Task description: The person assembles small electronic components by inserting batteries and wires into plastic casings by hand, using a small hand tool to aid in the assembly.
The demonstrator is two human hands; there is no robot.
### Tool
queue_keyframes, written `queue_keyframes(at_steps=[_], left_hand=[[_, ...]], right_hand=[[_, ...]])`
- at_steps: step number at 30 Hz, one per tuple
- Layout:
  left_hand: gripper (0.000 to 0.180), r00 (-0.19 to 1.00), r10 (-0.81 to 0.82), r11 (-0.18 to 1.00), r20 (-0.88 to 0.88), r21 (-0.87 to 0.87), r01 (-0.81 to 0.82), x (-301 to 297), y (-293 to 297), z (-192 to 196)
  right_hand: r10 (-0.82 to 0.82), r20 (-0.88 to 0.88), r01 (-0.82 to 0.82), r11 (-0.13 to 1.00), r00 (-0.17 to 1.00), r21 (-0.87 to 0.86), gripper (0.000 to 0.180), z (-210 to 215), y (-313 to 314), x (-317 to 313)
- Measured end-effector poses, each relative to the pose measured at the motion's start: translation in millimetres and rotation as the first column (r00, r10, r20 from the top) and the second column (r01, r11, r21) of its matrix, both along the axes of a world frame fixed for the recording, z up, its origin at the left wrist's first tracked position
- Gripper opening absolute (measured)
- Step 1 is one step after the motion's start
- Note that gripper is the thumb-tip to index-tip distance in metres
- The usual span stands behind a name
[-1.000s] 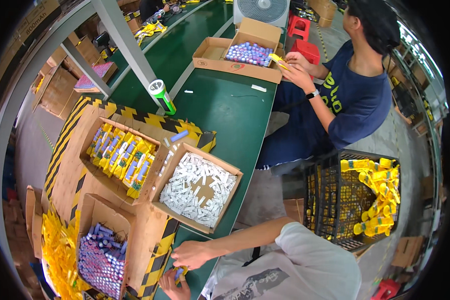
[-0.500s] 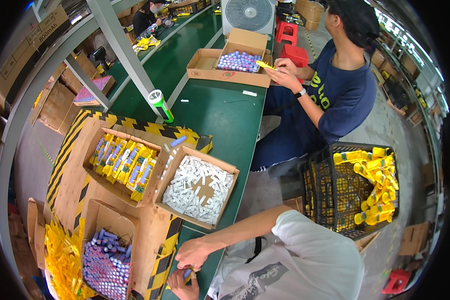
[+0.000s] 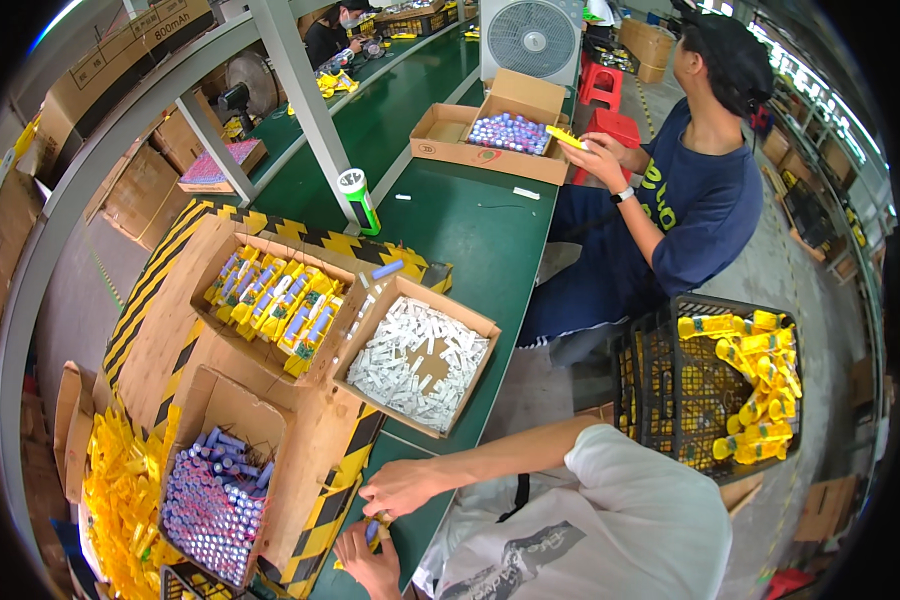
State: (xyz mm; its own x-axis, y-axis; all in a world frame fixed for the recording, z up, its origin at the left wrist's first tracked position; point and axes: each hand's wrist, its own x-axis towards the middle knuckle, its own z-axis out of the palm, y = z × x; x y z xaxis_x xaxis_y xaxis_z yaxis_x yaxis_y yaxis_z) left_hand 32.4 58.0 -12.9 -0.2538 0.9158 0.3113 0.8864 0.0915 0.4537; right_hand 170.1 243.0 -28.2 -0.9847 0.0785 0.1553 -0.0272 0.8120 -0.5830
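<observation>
Close together at the near edge of the green bench, my two hands work over one small piece. My left hand (image 3: 369,556) grips a purple cylindrical battery cell (image 3: 372,529) with some yellow material on it, partly hidden by fingers. My right hand (image 3: 400,488) is closed, its fingertips pinched at the far end of the cell; what they pinch is too small to make out. Just beyond lies an open carton (image 3: 488,330) of white strips. Left of my hands, another carton (image 3: 278,425) holds many purple cells, beside a heap of yellow plastic pieces (image 3: 120,500).
A carton of yellow-wrapped cells (image 3: 280,305) stands on the striped wooden board (image 3: 160,330). A green-white flashlight (image 3: 360,203) stands by the metal post. On the right, a co-worker (image 3: 690,220) holds a yellow piece, near a black crate (image 3: 660,390) of yellow parts. A fan (image 3: 532,45) stands beyond.
The whole view has shifted, so the bench and cartons sit farther right. My hands stay together on the cell, which now shows more between my fingers. The co-worker's pose is much the same.
</observation>
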Motion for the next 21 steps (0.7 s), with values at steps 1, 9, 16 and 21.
queue_keyframes(at_steps=[1,9,16,21], left_hand=[[0.026,1.000,-0.020,1.000,-0.008,0.018,0.021,-1,0,-1],[0.024,0.996,-0.079,0.995,-0.028,0.050,0.081,-1,-11,-2],[0.028,0.991,-0.125,0.987,-0.045,0.097,0.128,-8,-1,3],[0.034,0.996,-0.087,0.994,-0.017,0.063,0.088,-11,-6,-1]], right_hand=[[0.006,-0.002,-0.006,1.000,1.000,0.002,0.028,1,3,-2],[0.297,0.066,-0.293,0.954,0.953,-0.055,0.031,9,12,-19],[0.184,0.180,-0.145,0.966,0.966,-0.212,0.030,17,13,-3],[0.147,0.286,-0.053,0.949,0.947,-0.312,0.021,34,17,-11]])
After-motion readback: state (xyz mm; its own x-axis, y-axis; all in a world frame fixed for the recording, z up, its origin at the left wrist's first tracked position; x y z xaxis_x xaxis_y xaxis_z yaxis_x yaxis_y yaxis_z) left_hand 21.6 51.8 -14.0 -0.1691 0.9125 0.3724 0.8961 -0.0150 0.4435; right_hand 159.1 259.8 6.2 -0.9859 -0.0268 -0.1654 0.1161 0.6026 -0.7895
